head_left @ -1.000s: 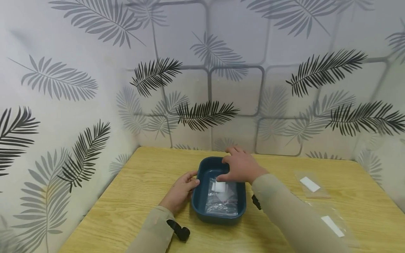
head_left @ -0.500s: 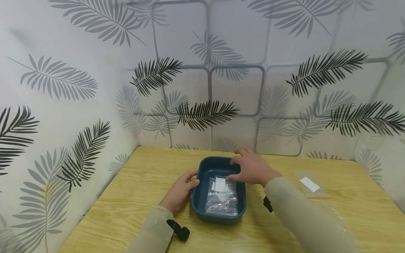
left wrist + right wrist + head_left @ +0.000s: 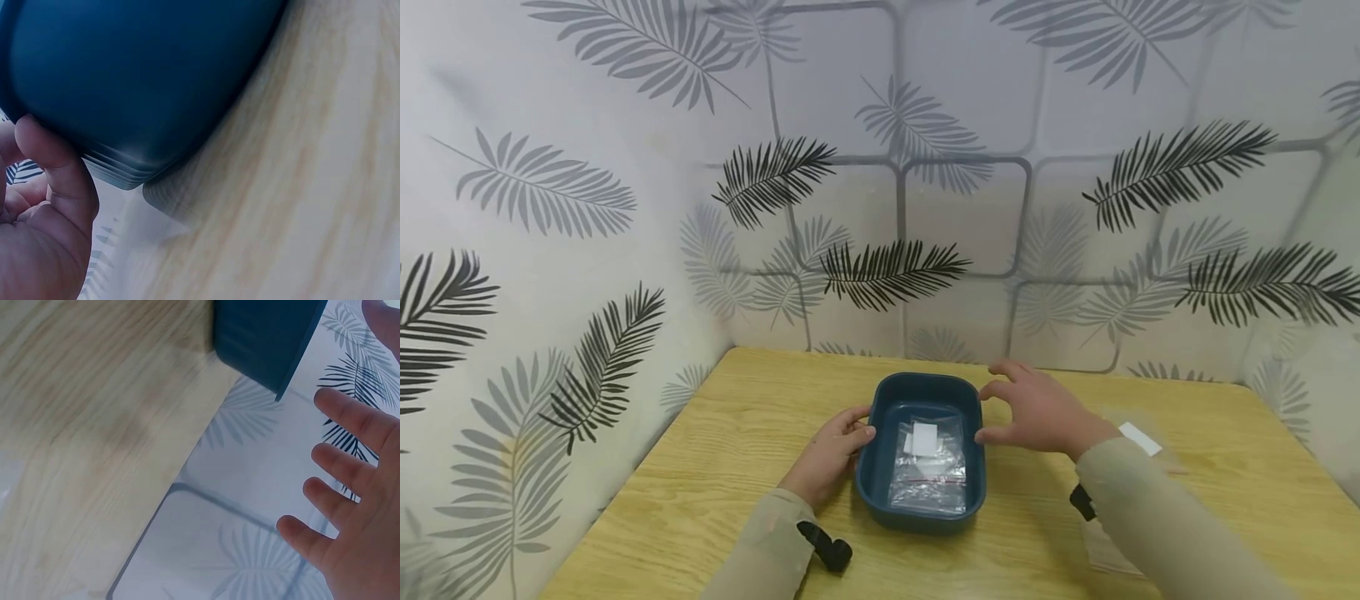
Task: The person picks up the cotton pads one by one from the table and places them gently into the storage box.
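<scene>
A dark blue plastic bin [image 3: 921, 521] stands on the table in the head view. Inside it lie clear zip bags [image 3: 928, 492], with white labels [image 3: 925, 439] at their upper part; how many bags overlap cannot be told. My left hand [image 3: 823, 458] holds the bin's left wall, thumb at the rim and fingers outside, as the left wrist view also shows with the thumb [image 3: 59, 156] against the edge. Over by the right wall, my right hand [image 3: 1033, 408] hovers with spread fingers. The right wrist view shows its fingers [image 3: 350, 469] apart from the bin, holding nothing.
More clear bags lie on the wooden table [image 3: 760, 392] at the right, partly hidden by the right sleeve; one has a white label [image 3: 1140, 438]. A wall with a leaf pattern [image 3: 955, 317] rises behind the table's far edge, another at the left.
My right hand has moved right, from above the bags inside the bin to outside its right wall. The left hand and the bin have stayed in place.
</scene>
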Available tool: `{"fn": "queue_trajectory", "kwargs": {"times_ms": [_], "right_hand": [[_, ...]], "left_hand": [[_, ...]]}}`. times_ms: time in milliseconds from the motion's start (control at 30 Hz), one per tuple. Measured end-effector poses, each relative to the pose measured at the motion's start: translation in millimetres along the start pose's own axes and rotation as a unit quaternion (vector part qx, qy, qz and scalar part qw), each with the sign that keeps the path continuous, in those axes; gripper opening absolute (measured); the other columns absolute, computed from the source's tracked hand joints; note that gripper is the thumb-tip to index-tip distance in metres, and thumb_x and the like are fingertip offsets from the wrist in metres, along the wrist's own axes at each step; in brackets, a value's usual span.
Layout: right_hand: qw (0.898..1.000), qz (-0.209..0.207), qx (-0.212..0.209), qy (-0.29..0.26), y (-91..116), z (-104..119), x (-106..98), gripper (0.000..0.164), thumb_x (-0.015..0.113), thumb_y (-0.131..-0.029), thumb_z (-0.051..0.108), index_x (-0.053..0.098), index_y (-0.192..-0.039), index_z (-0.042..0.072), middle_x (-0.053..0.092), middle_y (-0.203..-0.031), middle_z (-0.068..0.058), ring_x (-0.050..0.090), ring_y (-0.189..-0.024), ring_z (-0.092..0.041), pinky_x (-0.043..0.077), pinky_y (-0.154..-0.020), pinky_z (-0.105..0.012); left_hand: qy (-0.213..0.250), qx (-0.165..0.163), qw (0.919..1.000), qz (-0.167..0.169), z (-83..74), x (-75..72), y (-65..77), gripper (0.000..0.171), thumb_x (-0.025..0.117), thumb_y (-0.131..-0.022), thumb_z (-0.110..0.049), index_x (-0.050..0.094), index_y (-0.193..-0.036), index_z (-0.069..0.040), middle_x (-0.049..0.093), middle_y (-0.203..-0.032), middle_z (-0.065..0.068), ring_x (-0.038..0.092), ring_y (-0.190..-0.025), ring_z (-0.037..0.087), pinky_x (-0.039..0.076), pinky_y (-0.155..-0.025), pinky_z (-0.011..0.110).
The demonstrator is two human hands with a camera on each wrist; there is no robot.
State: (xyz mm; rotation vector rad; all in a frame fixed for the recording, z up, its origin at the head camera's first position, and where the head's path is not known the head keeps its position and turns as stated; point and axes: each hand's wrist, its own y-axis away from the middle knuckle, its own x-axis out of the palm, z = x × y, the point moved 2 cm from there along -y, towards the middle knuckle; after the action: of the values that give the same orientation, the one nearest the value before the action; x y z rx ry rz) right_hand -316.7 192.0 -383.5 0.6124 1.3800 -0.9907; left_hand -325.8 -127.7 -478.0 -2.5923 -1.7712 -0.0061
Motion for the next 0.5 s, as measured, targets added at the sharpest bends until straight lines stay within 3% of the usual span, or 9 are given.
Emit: {"fn": "queue_trajectory", "kwargs": {"times_ms": [300,500], "right_hand": [[1.000,-0.025,0.007,-0.011,42.9,-21.0,5.7,0.066,0.073,-0.081,0.068,0.070,-0.122,0.017,0.047,-0.147,-0.016,0.041,-0.136,-0.042,0.040,-0.104,-0.060],[0.999,-0.021,0.009,-0.027,72.2,-32.7,3.8,0.055,0.079,-0.082,0.055,0.070,-0.121,0.017,0.048,-0.144,-0.019,0.043,-0.133,-0.044,0.042,-0.099,-0.063]], "left_hand": [[0.004,0.006,1.0000,0.003,0.5,0.4,-0.7,0.051,0.056,-0.106,-0.018,0.041,-0.153,-0.004,0.056,-0.116,0.022,0.059,-0.090,0.022,0.052,-0.075,0.029],[0.009,0.005,1.0000,0.001,0.9,-1.3,-0.9,0.050,0.056,-0.105,-0.016,0.042,-0.152,-0.006,0.055,-0.114,0.020,0.058,-0.086,0.020,0.052,-0.072,0.028]]}}
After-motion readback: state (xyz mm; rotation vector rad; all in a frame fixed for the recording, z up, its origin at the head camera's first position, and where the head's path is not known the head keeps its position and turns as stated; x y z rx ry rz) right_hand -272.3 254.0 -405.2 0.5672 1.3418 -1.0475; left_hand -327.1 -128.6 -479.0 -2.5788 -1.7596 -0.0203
